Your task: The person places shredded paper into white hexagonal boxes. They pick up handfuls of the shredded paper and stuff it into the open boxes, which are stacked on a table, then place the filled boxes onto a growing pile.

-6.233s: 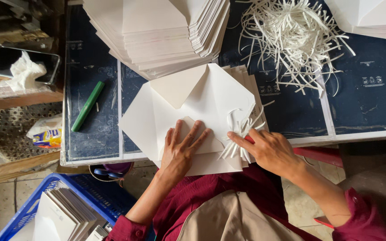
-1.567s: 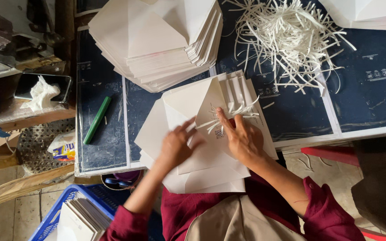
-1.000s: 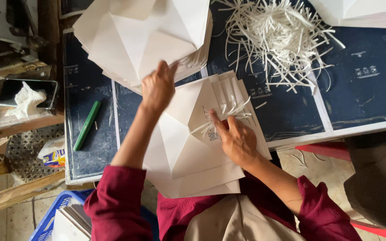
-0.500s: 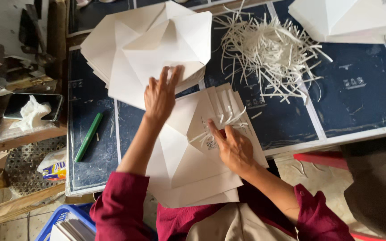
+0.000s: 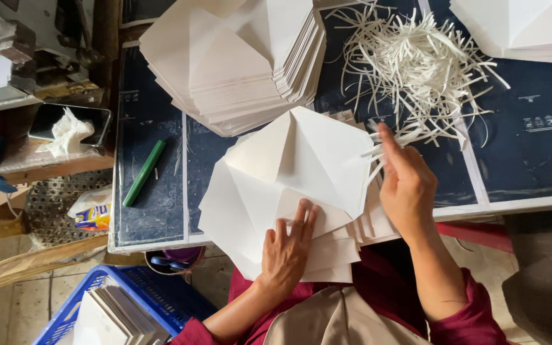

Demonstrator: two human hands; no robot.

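Dark blue worktop point(image 5: 154, 211) with pale dividing lines. Tiled floor point(image 5: 14, 306) at lower left, bearing a blue plastic crate point(image 5: 161, 297). Wooden shelf point(image 5: 46, 169) and grey machine point(image 5: 7, 57) at left. Even lighting.

The envelope stack point(image 5: 237, 57) lies behind the unfolded envelope point(image 5: 289, 185), paper strips point(image 5: 416, 64) to its right.
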